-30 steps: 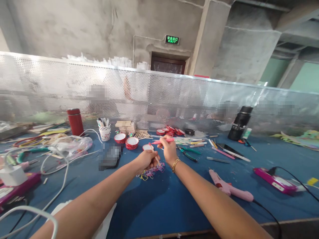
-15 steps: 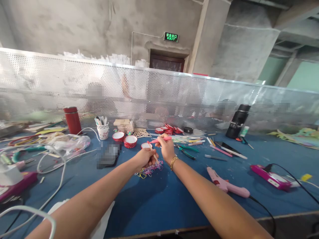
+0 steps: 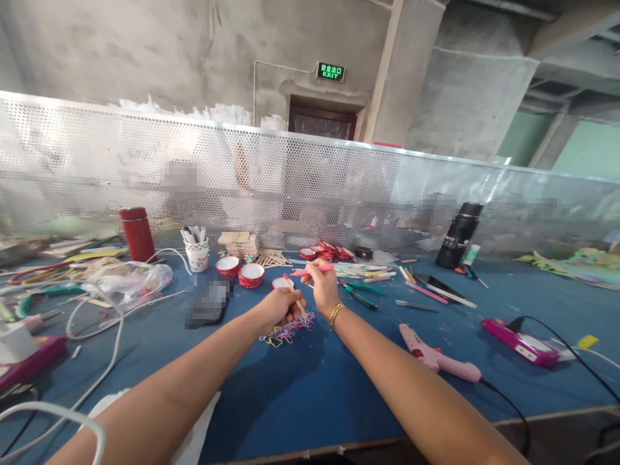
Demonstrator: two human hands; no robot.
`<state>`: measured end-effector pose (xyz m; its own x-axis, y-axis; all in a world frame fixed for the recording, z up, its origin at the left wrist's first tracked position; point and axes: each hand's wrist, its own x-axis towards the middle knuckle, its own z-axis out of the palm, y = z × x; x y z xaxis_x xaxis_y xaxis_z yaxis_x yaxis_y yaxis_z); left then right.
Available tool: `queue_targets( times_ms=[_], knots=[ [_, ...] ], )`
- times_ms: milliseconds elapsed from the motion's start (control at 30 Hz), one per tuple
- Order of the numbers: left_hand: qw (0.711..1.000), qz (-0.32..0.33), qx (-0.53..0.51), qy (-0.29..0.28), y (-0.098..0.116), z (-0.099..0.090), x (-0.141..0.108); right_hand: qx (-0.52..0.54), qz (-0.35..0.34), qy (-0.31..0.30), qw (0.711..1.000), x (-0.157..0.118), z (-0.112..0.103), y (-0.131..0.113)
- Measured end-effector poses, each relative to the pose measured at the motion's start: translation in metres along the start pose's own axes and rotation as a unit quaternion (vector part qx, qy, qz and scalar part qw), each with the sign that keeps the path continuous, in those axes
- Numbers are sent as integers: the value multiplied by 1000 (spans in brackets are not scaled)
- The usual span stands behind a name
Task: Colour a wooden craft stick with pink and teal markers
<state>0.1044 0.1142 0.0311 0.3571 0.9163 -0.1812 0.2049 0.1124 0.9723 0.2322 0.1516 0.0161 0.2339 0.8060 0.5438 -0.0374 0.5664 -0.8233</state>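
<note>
My left hand [image 3: 278,306] is closed around a flat wooden craft stick [image 3: 302,309], which slants up and away over the table. The stick's far tip looks pinkish red. My right hand [image 3: 323,287], with a gold bracelet at the wrist, pinches a pink marker pen [image 3: 314,270]. The pen lies nearly level, its point by the stick's coloured end; whether they touch I cannot tell. Beneath my left hand lies a heap of thin coloured loops [image 3: 290,332]. A small red-and-white paper cup [image 3: 281,283] stands just beyond the hands, partly hidden.
Two more paper cups [image 3: 250,276] and a phone [image 3: 210,302] are at the left. Pliers [image 3: 361,297], a pink glue gun [image 3: 438,360] and a purple power strip [image 3: 520,342] lie right. Behind stand a red flask [image 3: 137,234], a black bottle [image 3: 458,236] and a perforated metal screen [image 3: 310,174].
The view has shifted slightly. Both hands keep their hold on the stick and the marker pen, whose point stays close to the stick's tip; the tip shows more pinkish red now.
</note>
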Motion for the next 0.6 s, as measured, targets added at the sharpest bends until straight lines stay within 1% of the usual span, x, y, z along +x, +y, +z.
queue_targets(
  times_ms=[133,300,467,600],
  knots=[
    [1000,-2,2,-1,1,1,-1,-5,-3,-14,1000,-1,1,0],
    [1000,-3,-5,-7,0,1,-1,10,0,1,1000,-1,1,-1],
    [1000,-1,-1,-5,1,0,-1,7,3,-20,1000,-2,2,0],
    [1000,-6,-6,-2,2,1,-2,9,3,-4,1000,0,0,2]
  ],
)
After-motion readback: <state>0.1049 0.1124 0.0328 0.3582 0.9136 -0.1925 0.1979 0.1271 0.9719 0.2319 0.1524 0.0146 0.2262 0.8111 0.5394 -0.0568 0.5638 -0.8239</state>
